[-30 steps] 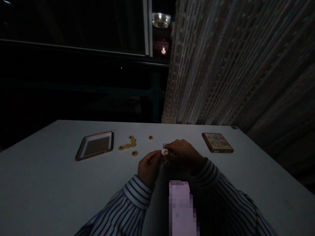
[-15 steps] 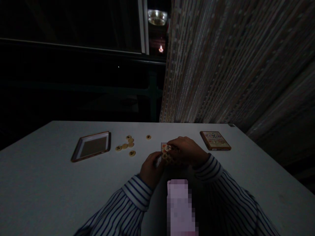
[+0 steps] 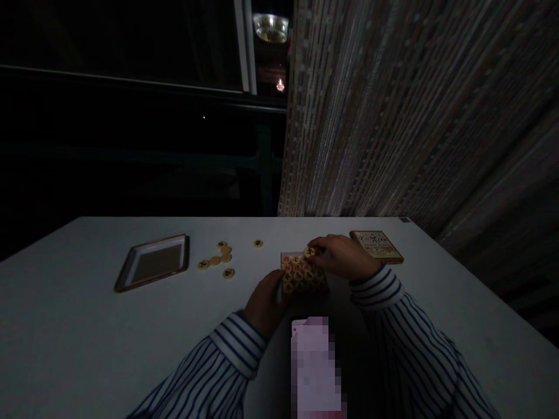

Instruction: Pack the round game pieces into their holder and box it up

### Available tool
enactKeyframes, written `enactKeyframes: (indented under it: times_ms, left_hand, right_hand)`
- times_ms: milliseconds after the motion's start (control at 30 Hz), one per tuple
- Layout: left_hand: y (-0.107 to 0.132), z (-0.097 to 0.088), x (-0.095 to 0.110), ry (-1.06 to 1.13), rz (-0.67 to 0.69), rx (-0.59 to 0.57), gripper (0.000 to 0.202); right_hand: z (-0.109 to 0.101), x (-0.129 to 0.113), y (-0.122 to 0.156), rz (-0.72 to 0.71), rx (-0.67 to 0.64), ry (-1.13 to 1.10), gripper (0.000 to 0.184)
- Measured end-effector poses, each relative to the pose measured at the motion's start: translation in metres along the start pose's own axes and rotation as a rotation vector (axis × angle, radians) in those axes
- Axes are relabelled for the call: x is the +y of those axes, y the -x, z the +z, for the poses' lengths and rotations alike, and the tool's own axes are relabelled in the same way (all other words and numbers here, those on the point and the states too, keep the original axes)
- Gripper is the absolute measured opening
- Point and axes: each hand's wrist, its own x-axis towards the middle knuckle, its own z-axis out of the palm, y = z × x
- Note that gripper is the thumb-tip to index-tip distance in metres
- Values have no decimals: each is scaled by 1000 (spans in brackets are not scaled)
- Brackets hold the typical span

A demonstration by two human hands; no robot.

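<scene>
Head view, dim light. The small box (image 3: 301,278) is lying on the table (image 3: 87,326) just ahead of both hands, with its top face showing rows of round marked discs. Its long axis seems to be running left to right, though the light is too poor to be sure.

The right hand (image 3: 345,256) is reaching over the box's far right corner and pinching one round piece (image 3: 309,251) in its fingertips. The piece is sitting right at the box's far edge, left of the knuckles. This hand is the nearer one to the piece.

The left hand (image 3: 265,301) is curling against the box's near left side and gripping it.

The loose pieces (image 3: 216,259) and the open tray (image 3: 152,262) are lying well apart to the left. The flat printed box (image 3: 375,245) is lying just beyond the right hand.

Against one second ago: both hands were bunched together around a pale piece, hiding the box. Now the right hand is sitting farther right and away, and the rows are showing.
</scene>
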Motion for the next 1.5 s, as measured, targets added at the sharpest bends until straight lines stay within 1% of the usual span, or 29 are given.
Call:
enactKeyframes:
  times_ms: [167,367,700,900,1100,1233,1500]
  left_hand:
    - [1,3,-6,-33,-3,-26,45]
    - [1,4,-12,-16,30,-34,44]
    - [-1,2,-8,-26,46,-18,43]
    - [0,3,-9,-12,37,-17,43]
    - [1,3,-8,-49,42,-22,42]
    - [1,4,-8,-60,47,-7,43]
    - [0,4,-6,-66,44,-15,42]
  right_hand:
    - [-1,5,0,39,-25,9,30]
    - [-2,8,1,89,-69,67,27]
    - [12,22,1,148,-131,89,27]
    - [18,28,-1,137,-187,76,27]
    - [24,31,-2,141,-216,66,29]
    - [28,33,-3,118,-208,62,31]
    - [35,37,-2,63,-179,51,32]
